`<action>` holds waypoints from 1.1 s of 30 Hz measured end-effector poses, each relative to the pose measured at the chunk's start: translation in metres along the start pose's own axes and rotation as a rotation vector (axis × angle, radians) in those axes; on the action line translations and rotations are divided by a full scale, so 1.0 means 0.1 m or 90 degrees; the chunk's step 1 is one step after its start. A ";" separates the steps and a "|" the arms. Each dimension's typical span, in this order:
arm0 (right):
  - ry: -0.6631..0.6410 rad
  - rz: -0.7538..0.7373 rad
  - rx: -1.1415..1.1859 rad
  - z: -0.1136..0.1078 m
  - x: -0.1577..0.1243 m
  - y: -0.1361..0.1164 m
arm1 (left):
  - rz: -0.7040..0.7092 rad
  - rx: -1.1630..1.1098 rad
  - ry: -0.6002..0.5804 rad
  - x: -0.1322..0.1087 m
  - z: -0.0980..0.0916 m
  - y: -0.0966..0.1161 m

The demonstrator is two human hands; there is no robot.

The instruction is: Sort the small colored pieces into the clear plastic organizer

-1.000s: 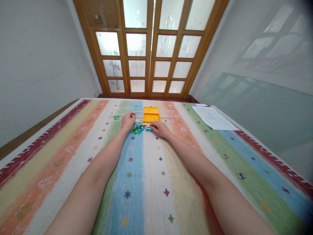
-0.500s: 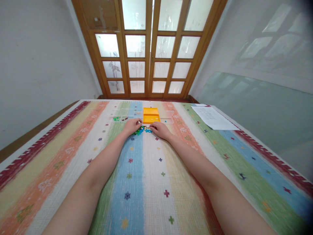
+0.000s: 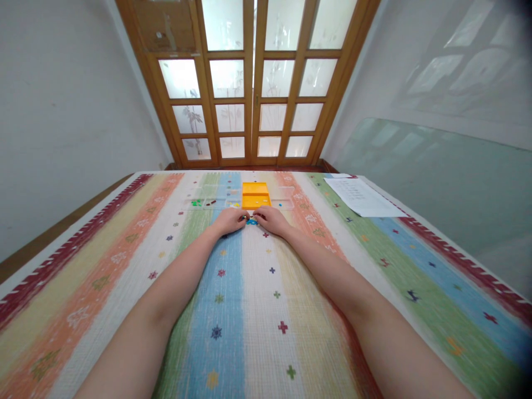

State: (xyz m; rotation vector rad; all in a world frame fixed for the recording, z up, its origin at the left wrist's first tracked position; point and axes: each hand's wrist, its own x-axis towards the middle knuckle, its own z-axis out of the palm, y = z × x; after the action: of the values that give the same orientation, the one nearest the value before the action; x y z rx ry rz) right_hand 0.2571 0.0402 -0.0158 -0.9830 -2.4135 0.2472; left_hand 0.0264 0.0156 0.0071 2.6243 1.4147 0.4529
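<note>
A small heap of tiny blue and mixed-colour pieces (image 3: 251, 222) lies on the striped tablecloth between my hands. My left hand (image 3: 231, 221) reaches over its left side, fingers bent and closed together at the pieces. From the right, my right hand (image 3: 269, 219) bends its fingers down onto the same heap. Whatever is in either set of fingertips is too small to make out. Just beyond the hands stands an open orange box (image 3: 256, 195). Left of it, a clear compartment tray holds green pieces (image 3: 197, 203), dark red pieces (image 3: 211, 203) and yellow pieces (image 3: 234, 204).
To the right of the orange box is another clear tray (image 3: 287, 207) with a small blue piece (image 3: 280, 205). Printed paper sheets (image 3: 361, 198) lie at the table's far right. Wood-framed glass doors (image 3: 255, 105) rise behind the table.
My left hand has moved right, closer to my right hand, and now covers the left part of the heap. Yellow pieces in the clear tray have come into view. My right hand is nearly still.
</note>
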 end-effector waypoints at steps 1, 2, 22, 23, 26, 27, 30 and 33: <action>0.001 -0.001 0.000 0.00 0.00 0.00 | -0.001 0.004 -0.004 0.00 0.00 0.00; 0.001 0.000 -0.001 0.00 0.00 0.00 | -0.001 0.008 -0.006 0.00 -0.01 0.00; 0.002 0.011 0.004 0.00 -0.01 0.00 | 0.012 -0.007 -0.005 -0.02 0.00 -0.05; 0.001 0.011 0.004 0.00 -0.01 0.00 | 0.014 -0.008 -0.005 -0.02 0.01 -0.05; 0.004 0.005 0.003 0.00 -0.01 0.00 | 0.013 -0.012 -0.005 -0.01 0.02 -0.04; 0.005 0.003 0.001 0.00 -0.01 0.00 | 0.011 -0.014 -0.004 -0.01 0.02 -0.04; 0.008 0.002 -0.003 0.00 -0.01 0.00 | 0.011 -0.022 0.003 -0.01 0.03 -0.03; 0.002 0.008 -0.004 0.00 -0.01 0.00 | 0.010 -0.035 0.027 -0.01 0.05 -0.04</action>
State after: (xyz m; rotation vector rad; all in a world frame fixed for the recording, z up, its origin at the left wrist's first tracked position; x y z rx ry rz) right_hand 0.2576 0.0399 -0.0162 -1.0006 -2.4064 0.2431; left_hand 0.0241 0.0167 0.0015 2.5993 1.3746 0.5434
